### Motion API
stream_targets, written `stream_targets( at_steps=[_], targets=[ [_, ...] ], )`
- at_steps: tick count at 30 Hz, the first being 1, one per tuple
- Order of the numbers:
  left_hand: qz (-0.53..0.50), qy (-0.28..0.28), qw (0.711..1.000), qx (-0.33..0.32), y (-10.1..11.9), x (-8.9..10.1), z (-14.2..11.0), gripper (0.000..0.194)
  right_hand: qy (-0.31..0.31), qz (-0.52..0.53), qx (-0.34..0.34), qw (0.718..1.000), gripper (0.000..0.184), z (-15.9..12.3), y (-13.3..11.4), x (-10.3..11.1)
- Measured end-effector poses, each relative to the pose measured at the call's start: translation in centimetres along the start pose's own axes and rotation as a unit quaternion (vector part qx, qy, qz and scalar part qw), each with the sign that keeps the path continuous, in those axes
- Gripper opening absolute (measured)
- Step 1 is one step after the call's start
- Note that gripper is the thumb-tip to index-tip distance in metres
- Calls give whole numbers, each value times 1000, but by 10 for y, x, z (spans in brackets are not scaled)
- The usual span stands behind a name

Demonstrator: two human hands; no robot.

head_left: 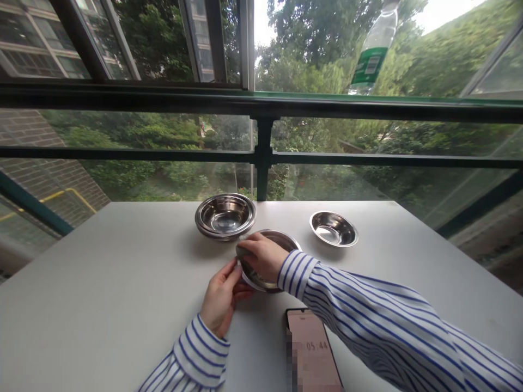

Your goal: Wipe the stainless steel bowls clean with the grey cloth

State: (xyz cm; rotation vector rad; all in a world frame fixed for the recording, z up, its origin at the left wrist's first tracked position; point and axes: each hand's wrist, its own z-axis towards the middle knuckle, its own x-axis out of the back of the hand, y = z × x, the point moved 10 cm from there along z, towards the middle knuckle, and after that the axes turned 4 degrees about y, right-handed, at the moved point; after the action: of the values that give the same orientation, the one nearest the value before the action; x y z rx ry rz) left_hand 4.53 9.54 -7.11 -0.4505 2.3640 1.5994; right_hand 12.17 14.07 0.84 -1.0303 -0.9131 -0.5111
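Note:
A shiny metal bowl (263,284) is tilted slightly at the middle of the white table. My left hand (220,296) grips its left rim, thumb on top and fingers beneath. Reaching across the bowl, my right hand (261,255) presses a small greyish wad, which looks like a cloth (242,249), against the inside of the rim at the upper left. My right hand and sleeve hide part of the bowl. Behind to the left stands a stack of metal bowls (224,235). A single smaller metal bowl (333,228) sits upright to the right.
A phone (312,348) showing a timer lies on the white table (102,305), in front of the bowl and partly under my right forearm. Beyond the table's far edge runs a dark green railing (163,155) with glass. A plastic bottle (371,60) stands on its top rail.

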Motion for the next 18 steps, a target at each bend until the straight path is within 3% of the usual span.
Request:
stream_targets(
  at_steps=[3,9,14,16,18],
  targets=[
    [-20,-2,1000,4,0,-1,0,33,-32,9,23,999,29,-2,-7,-4],
    [-28,-16,999,15,0,-4,1,34,-16,3,-34,999,37,0,5,1],
    [-52,-23,998,20,2,-2,1,25,-107,27,8,994,38,-14,-4,-13],
    [-58,-30,997,32,2,-4,0,28,-127,31,10,991,31,-18,0,-10],
    [-60,-35,997,46,0,-7,-1,33,-106,27,-8,994,28,-15,9,0]
  ],
)
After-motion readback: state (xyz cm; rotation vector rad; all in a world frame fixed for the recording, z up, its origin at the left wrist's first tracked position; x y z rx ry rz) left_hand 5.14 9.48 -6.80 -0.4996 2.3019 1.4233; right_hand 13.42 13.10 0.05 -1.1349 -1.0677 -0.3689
